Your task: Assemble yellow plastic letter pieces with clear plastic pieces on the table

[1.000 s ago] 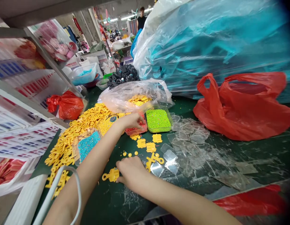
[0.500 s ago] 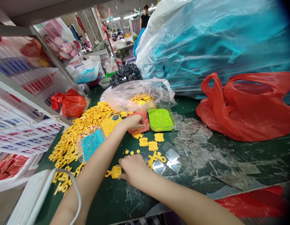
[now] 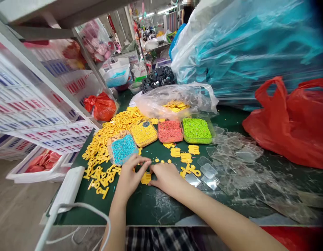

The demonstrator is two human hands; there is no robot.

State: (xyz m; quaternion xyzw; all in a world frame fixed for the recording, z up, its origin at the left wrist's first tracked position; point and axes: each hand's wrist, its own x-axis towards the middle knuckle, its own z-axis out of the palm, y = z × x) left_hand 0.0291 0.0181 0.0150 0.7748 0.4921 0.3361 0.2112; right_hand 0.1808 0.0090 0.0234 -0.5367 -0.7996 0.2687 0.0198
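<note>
Both hands meet over a small yellow plastic piece [image 3: 146, 178] on the green table [image 3: 140, 205]. My left hand [image 3: 131, 176] pinches down at the piece's left side, fingers drawn together. My right hand [image 3: 165, 177] rests curled on its right side, holding it against the table. Just beyond lie four small trays of beads: blue [image 3: 123, 149], yellow [image 3: 143, 133], red [image 3: 170, 131] and green [image 3: 197, 130]. More loose yellow pieces [image 3: 186, 157] lie between the trays and my hands.
A heap of yellow parts [image 3: 106, 139] spreads along the left. Clear plastic covers [image 3: 229, 153] litter the right. A clear bag [image 3: 174, 101], red bags [image 3: 294, 122] [image 3: 101, 106], and a big blue-filled sack [image 3: 250, 48] stand behind. Shelving [image 3: 33, 90] borders the left; a person stands far back.
My left hand has drawn back from the red bead tray to the yellow piece under my right hand. The view has swung left, so everything sits further right.
</note>
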